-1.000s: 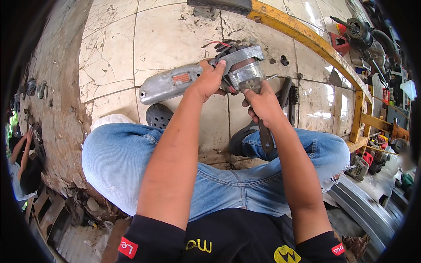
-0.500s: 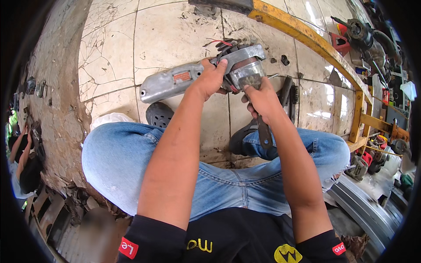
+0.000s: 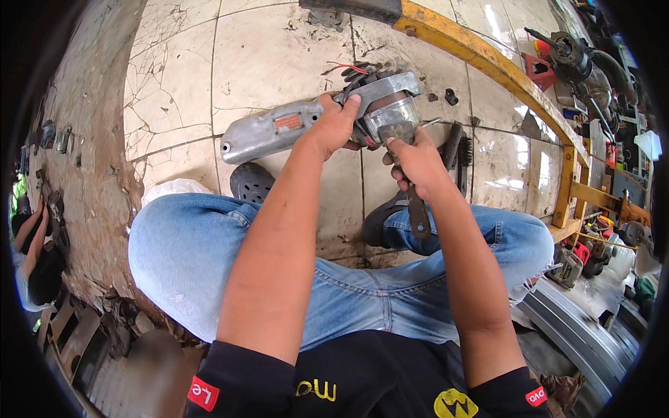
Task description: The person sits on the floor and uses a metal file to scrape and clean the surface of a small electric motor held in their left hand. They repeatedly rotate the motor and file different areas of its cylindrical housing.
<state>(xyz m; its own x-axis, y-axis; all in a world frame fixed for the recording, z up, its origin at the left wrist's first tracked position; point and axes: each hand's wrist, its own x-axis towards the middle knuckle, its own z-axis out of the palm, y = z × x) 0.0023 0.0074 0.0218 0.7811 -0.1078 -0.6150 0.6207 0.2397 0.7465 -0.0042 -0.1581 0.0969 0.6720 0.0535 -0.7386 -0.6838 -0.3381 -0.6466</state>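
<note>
A grey cast-metal motor unit (image 3: 261,132) with an orange label lies on the tiled floor before me. At its right end, a metal bracket surrounds a shiny cylindrical body (image 3: 391,115), and dark parts with red wires (image 3: 348,67) stick out at the far side. My left hand (image 3: 333,125) is closed round the bracket end, thumb on top. In my right hand (image 3: 417,160) is a flat scraper (image 3: 418,217), its dark handle with a hole pointing back toward me. The scraper's wide blade (image 3: 396,132) rests against the cylinder's near side; its edge is hard to make out.
A black brush (image 3: 466,157) lies right of the motor, by my shoe. The yellow metal frame (image 3: 481,52) crosses the far right. Small dark bits (image 3: 451,97) dot the tiles. Machine parts (image 3: 585,63) crowd the right side. Another person's arms (image 3: 35,237) show at far left.
The scraper's handle and my right hand have shifted very slightly. My left hand keeps its hold, and the motor unit stays in place.
</note>
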